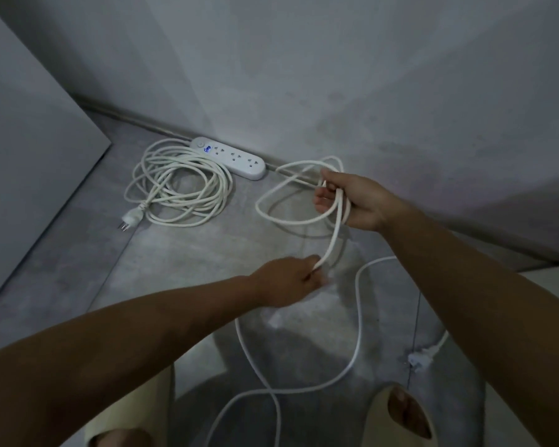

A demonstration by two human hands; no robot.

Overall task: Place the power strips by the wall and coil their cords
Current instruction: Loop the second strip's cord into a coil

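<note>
Slack cord snakes across the floor nearest the feet and runs away to the left hand, which pinches it. Just beyond and to the right, the right hand grips the gathered loops. The next loop likely feeds from the near side. Far left, a power strip and its coil lie by the wall.

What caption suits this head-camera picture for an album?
Right hand holds loops of white cord, left hand pinches the next stretch, near a power strip and coiled cord by the wall.
</note>
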